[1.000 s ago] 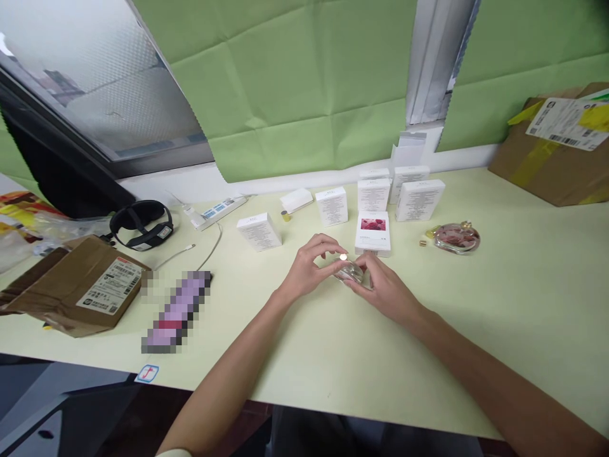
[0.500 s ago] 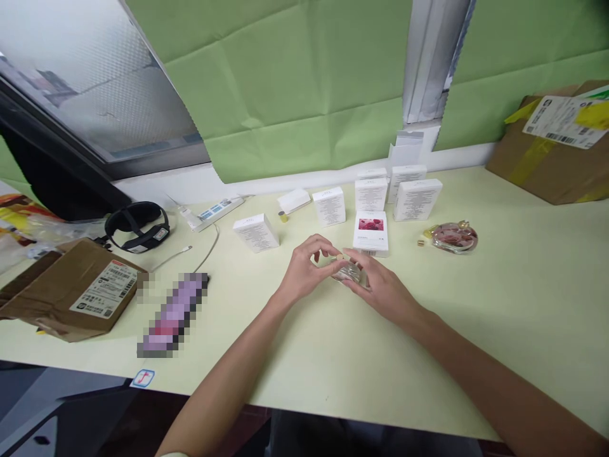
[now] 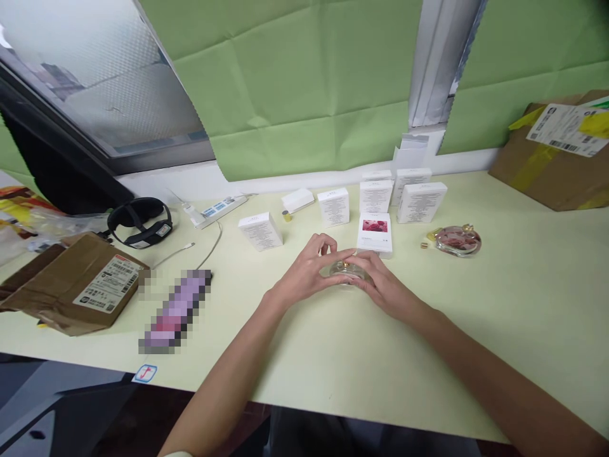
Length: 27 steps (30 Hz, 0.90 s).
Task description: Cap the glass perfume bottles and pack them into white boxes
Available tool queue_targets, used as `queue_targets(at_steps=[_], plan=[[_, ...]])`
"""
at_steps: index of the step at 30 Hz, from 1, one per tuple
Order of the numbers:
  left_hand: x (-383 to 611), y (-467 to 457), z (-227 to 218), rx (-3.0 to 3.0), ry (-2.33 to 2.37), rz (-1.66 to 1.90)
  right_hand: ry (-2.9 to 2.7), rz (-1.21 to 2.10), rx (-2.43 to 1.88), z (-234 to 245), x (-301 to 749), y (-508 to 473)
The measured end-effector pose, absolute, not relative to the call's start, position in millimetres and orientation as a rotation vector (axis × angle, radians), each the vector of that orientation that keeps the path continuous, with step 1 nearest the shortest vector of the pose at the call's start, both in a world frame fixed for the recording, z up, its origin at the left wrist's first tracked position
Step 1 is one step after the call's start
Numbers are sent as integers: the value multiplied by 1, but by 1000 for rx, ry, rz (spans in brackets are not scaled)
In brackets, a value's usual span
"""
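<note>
A clear round glass bottle [image 3: 349, 271] with a gold neck, looking like a perfume bottle, is held low over the table between my hands. My left hand [image 3: 309, 270] grips its left side, thumb on the near edge and forefinger reaching across the far side. My right hand [image 3: 383, 285] closes on its right side, with the fingertips by the gold neck. Fingers cover part of the bottle. Just behind it lies a white box [image 3: 374, 241] with a pink flower picture. To the right are a second, pinkish bottle [image 3: 459, 241] and a small gold piece [image 3: 424, 245].
Several white boxes, one of them upright [image 3: 421, 204], stand along the back. A small gold cap [image 3: 286, 216] is near a lying white box [image 3: 297, 200]. Cardboard boxes flank the table, left [image 3: 90, 289] and right [image 3: 547, 171]. Also left are a pixelated phone [image 3: 178, 311], headset [image 3: 140, 222] and power strip [image 3: 221, 211].
The bottle has turned in my hands, showing its gold neck more plainly. My left fingers have shifted from pinching near its top to spreading around its left side. The view has tilted slightly.
</note>
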State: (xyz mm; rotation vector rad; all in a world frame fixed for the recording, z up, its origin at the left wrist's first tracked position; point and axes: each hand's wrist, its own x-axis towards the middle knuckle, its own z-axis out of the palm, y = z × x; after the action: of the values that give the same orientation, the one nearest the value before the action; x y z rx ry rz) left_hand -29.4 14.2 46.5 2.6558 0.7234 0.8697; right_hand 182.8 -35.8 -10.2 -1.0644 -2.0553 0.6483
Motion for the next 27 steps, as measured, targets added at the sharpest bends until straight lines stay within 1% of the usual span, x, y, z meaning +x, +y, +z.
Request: queue_targets(at_steps=[7, 19, 27], plan=[[-32, 21, 37, 2774, 696, 941, -2056, 623, -1116, -13, 184, -36], [-32, 19, 34, 2797, 723, 938, -1995, 568, -1127, -15, 183, -37], [-41, 23, 31, 2543, 796, 1098, -2091, 525, -1187, -2, 186, -44]])
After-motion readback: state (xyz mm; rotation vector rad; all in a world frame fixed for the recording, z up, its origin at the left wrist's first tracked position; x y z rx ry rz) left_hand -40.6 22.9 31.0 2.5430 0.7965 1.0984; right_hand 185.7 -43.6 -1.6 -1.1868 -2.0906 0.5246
